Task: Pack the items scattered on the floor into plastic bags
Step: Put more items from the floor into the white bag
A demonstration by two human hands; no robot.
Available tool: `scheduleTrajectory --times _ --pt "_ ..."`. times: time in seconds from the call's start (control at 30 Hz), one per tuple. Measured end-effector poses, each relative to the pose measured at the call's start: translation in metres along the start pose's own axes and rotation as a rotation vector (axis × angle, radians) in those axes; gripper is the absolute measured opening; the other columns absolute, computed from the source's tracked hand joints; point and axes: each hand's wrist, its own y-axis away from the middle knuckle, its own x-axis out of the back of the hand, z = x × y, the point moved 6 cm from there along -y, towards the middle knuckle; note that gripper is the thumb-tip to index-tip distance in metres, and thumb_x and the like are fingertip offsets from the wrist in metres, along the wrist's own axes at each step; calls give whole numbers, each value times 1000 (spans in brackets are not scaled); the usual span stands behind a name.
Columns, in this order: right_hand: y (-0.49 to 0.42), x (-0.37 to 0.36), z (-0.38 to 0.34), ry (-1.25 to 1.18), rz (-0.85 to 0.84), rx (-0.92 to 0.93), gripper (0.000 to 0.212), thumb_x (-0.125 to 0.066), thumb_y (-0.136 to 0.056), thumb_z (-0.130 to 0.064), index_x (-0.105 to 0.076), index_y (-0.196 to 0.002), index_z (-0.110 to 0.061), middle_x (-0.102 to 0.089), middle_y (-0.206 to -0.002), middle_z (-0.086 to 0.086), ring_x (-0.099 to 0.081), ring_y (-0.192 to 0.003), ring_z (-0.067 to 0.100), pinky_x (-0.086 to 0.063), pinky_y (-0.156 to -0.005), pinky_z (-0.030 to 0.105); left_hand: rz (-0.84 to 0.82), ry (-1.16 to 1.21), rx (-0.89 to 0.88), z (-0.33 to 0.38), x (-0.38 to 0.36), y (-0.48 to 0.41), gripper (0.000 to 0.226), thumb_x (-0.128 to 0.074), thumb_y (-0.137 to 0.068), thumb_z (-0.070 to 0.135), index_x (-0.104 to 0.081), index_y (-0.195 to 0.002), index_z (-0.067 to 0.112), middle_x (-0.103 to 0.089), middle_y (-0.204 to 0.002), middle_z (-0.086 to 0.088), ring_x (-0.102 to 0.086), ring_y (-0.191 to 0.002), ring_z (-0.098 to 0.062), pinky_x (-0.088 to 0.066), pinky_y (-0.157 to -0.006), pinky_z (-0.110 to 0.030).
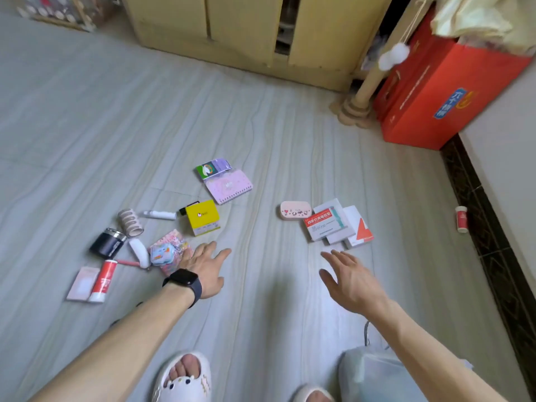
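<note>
Both arms reach out over the grey floor (261,126). The left hand (207,268), with a black smartwatch (182,278) on its wrist, has a wide, empty grip with the fingers spread. Its fingertips are at the edge of a pastel sticker packet (174,242); whether they touch it I cannot tell. The right hand (348,280) is also slack and spread, holding nothing, just near of a stack of medicine boxes (333,223).

The items to pack lie in two groups. On the left are:
- a yellow box (202,217);
- a white tube (159,215) just left of the yellow box;
- a patterned tape roll (130,221);
- a black jar (108,242) on its side;
- a white oblong piece (139,252);
- a blue charm (162,253) on top of the sticker packet;
- a red and white tube (103,281) beside a flat pink packet (82,284).

Farther off, a pink spiral notebook (229,187) touches a green and purple packet (213,167).

On the right, a pink oval case (295,210) sits just left of the medicine boxes. A small red and white bottle (461,219) lies well apart, by the dark skirting.

A translucent plastic bag (374,372) lies at the near right, partly under the right forearm. It is beside two white slippers (182,378).

A red carton (435,91) and a pale yellow cabinet (246,33) stand at the far side.
</note>
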Motion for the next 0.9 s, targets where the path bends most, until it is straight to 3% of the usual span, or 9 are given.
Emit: scheduleTrajectory --times 0.1,0.23,0.4,0.47,0.53,0.57,0.63,0.73,0.9 --pt "-53 -24 23 -79 -43 -93 69 -41 -95 -55 -30 -152 -19 -35 -156 10 -31 -143 31 -32 -114 41 -60 8 -40 8 -38 -40 72 -46 -93 47 -9 -155 35 -4 -162 -6 -9 -148 -26 -16 -117 -47" --pt "-114 -31 60 -249 39 -298 87 -57 -91 -57 -20 -155 -11 -21 -159 22 -19 -148 37 -19 -119 45 -69 8 -89 23 -75 -78 77 -43 -91 59 -2 -153 42 6 -164 -2 -2 -150 -28 -15 -118 -48" --pt "-171 -32 103 -337 -1 -562 122 -44 -64 -96 -4 -157 -28 -10 -163 12 -9 -150 36 -13 -120 56 -72 -23 -75 33 -101 -93 97 -44 -82 74 21 -147 45 31 -158 -1 18 -147 -33 -20 -112 -57" --pt "-179 -37 113 -295 -92 -572 118 -37 -58 -101 -4 -155 -42 -6 -165 4 -7 -150 34 -13 -119 58 -70 -37 -87 35 -102 -94 100 -45 -81 75 23 -148 43 31 -158 -4 18 -146 -36 -21 -111 -57" --pt "-177 -45 109 -240 -163 -471 91 -32 -74 -91 -13 -152 -49 -8 -165 6 1 -152 29 -6 -121 53 -60 -55 -105 33 -100 -95 100 -45 -81 76 21 -149 42 29 -158 -5 16 -147 -37 -22 -111 -57" --pt "-171 -52 106 -267 -146 -455 84 -33 -83 -84 -17 -154 -43 -7 -165 8 7 -152 25 0 -122 49 -59 -59 -111 32 -99 -95 101 -45 -80 76 20 -149 42 28 -159 -5 15 -147 -37 -22 -111 -56" --pt "-151 -67 99 -349 -95 -504 91 -32 -80 -88 -23 -155 -36 -2 -166 5 15 -152 23 2 -120 46 -59 -38 -108 32 -98 -94 101 -45 -79 77 18 -150 41 27 -159 -5 15 -147 -37 -20 -113 -56" --pt "-120 -94 72 -343 -113 -479 107 -21 -60 -103 -21 -151 -47 10 -165 -6 17 -151 25 -9 -118 54 -16 99 -84 41 -90 -91 106 -45 -72 83 12 -152 42 14 -162 -8 8 -147 -38 -13 -116 -53" --pt "-47 -128 -2 -351 -196 -414 87 -30 -73 -93 -14 -148 -54 23 -160 -15 19 -148 32 -20 -111 69 162 175 -216 72 -83 -63 124 -50 -56 90 -1 -156 33 -15 -160 -7 -18 -146 -31 -17 -117 -46"
